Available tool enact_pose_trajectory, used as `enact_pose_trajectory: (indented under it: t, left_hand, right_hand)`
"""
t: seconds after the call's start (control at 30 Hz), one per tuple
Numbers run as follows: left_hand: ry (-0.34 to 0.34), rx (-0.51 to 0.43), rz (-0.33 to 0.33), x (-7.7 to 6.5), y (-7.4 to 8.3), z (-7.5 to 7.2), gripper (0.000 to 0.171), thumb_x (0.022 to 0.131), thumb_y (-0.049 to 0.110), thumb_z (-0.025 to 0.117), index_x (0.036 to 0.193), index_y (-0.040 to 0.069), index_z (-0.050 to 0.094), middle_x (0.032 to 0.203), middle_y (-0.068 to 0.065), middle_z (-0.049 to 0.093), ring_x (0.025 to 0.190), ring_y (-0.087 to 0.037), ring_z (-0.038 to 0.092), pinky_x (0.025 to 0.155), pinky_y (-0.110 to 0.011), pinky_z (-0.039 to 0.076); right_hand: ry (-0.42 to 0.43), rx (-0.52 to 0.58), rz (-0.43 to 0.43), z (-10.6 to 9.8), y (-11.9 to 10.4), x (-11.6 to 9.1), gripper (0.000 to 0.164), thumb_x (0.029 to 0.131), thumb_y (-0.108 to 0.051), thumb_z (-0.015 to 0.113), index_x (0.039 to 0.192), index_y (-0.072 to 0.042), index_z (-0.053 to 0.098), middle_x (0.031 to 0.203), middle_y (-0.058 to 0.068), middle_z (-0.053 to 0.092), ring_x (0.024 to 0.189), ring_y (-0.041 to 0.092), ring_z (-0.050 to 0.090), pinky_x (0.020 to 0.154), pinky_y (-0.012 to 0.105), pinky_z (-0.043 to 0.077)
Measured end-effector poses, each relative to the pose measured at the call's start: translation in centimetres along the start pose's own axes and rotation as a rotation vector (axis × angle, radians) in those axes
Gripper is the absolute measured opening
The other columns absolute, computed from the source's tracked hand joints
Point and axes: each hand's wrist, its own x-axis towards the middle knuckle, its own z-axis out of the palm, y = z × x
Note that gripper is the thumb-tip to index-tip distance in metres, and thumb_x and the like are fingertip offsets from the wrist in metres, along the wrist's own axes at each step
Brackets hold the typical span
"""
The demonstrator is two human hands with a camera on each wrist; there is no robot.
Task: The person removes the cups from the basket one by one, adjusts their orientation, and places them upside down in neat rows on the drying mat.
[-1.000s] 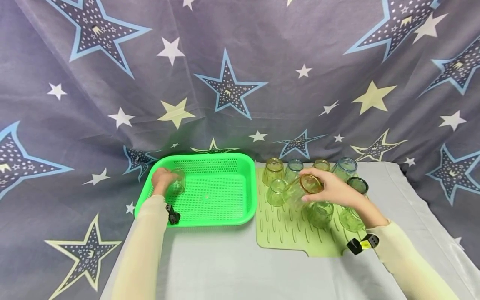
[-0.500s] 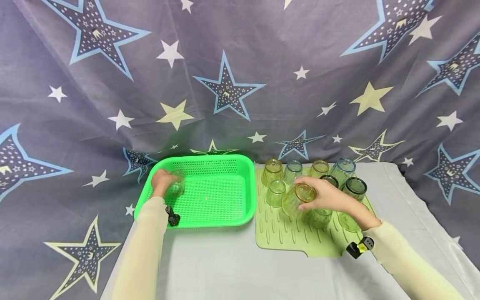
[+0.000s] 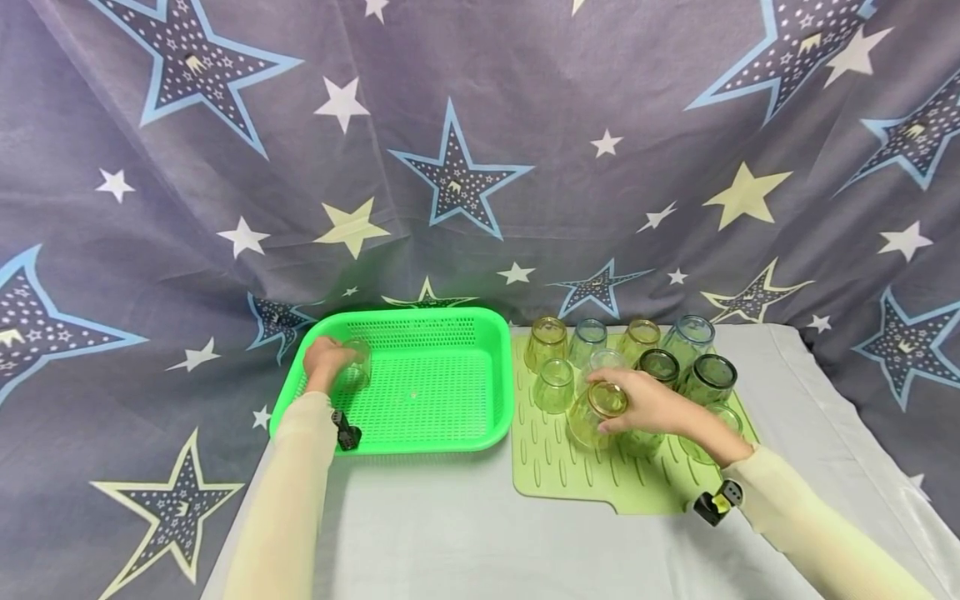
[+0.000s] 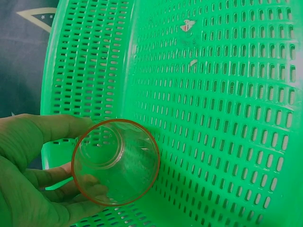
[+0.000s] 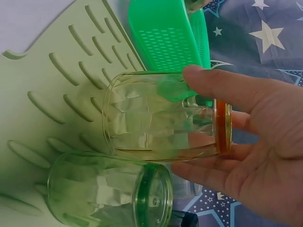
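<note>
My left hand (image 3: pixel 327 360) is inside the green plastic basket (image 3: pixel 506 375), holding a clear drinking glass (image 4: pixel 116 163) between thumb and fingers. In the left wrist view, that glass's orange-tinted rim faces the camera. My right hand (image 3: pixel 651 402) grips an amber-tinted drinking glass (image 5: pixel 161 116) near its thick base, thumb on one side and fingers on the other. This glass is upside down, its mouth at the pale green drying mat (image 3: pixel 558 479). Close beside it is a green glass (image 5: pixel 104 191), also upside down, partly hidden by my hand in the head view.
Several other upturned glasses crowd the mat: an amber one (image 3: pixel 546 343), a small green one (image 3: pixel 554 385), a blue one (image 3: pixel 688 340) and a dark one (image 3: pixel 708 379) among them. A star-patterned curtain (image 3: pixel 480 167) hangs behind the grey-white tabletop (image 3: pixel 450 533).
My right hand has moved slightly left and down, bringing the amber glass from a tilt to nearly straight upside down at the mat. My left hand and its glass have stayed put.
</note>
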Motion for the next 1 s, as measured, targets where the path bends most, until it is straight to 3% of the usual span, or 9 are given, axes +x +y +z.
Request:
enact_pose_trajectory:
  t: [0.3,0.63,1.0]
  left_hand:
    - [0.025,0.008,0.002,-0.2,0.2,0.1,0.041,0.082,0.028,0.076,0.108,0.0,0.062,0.119,-0.022,0.063,0.108,-0.04,0.058,0.094,-0.049,0.052]
    - [0.011,0.016,0.009,-0.1,0.2,0.0,0.048,0.083,0.029,0.076,0.117,-0.002,0.061,0.125,-0.024,0.062,0.114,-0.042,0.058,0.095,-0.05,0.052]
    - [-0.01,0.013,-0.007,-0.4,0.4,-0.1,0.046,0.085,0.027,0.075,0.116,-0.002,0.059,0.122,-0.022,0.061,0.11,-0.04,0.058,0.093,-0.049,0.053]
  right_hand:
    - [-0.016,-0.017,-0.004,0.5,-0.2,-0.1,0.075,0.075,-0.018,0.089,0.138,0.005,0.055,0.137,0.024,0.062,0.127,0.045,0.057,0.108,0.06,0.046]
    - [-0.053,-0.06,0.017,1.0,-0.2,-0.3,0.075,0.076,-0.017,0.087,0.14,0.003,0.054,0.14,0.025,0.059,0.128,0.048,0.056,0.108,0.06,0.046]
    - [-0.056,-0.084,0.032,1.7,-0.1,-0.5,0.075,0.075,-0.016,0.088,0.139,0.004,0.055,0.139,0.025,0.06,0.127,0.047,0.057,0.106,0.059,0.048]
